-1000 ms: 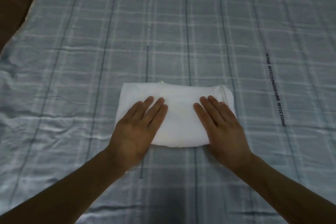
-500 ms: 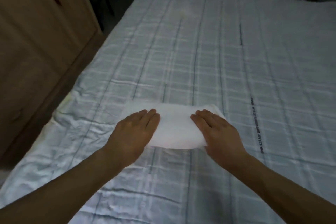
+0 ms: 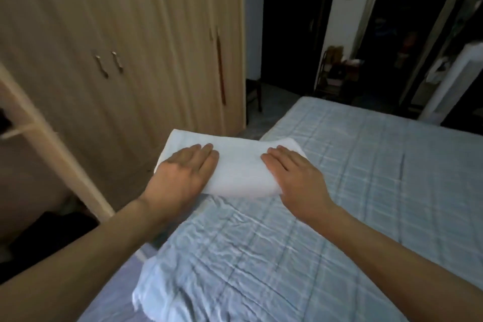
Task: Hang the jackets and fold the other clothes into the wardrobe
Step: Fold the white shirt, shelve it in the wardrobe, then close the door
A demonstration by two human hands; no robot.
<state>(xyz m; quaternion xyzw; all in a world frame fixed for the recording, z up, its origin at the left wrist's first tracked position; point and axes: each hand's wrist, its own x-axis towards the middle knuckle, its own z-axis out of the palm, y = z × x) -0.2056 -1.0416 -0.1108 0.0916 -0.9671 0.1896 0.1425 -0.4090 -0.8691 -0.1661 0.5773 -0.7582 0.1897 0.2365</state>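
Note:
A folded white garment (image 3: 239,165) is held up off the bed, over its left edge. My left hand (image 3: 183,175) grips its left end and my right hand (image 3: 295,175) grips its right end. On both hands the fingers lie flat on top and the thumbs are hidden beneath. The beige wardrobe (image 3: 130,34) stands just left of the garment, its middle doors closed with two metal handles (image 3: 109,63). At the far left an open section with a pale frame (image 3: 52,144) shows dark clothes (image 3: 52,232) at the bottom.
The bed, with a blue checked sheet (image 3: 339,217), fills the right and lower part of the view; its corner hangs rumpled near me. A narrow floor gap separates bed and wardrobe. Beyond the bed are a dark doorway (image 3: 287,21) and a small cluttered rack (image 3: 337,68).
Both hands have lifted the folded garment off the bed and carried it left toward the wardrobe. My view has swung up and left from the bed to the wardrobe.

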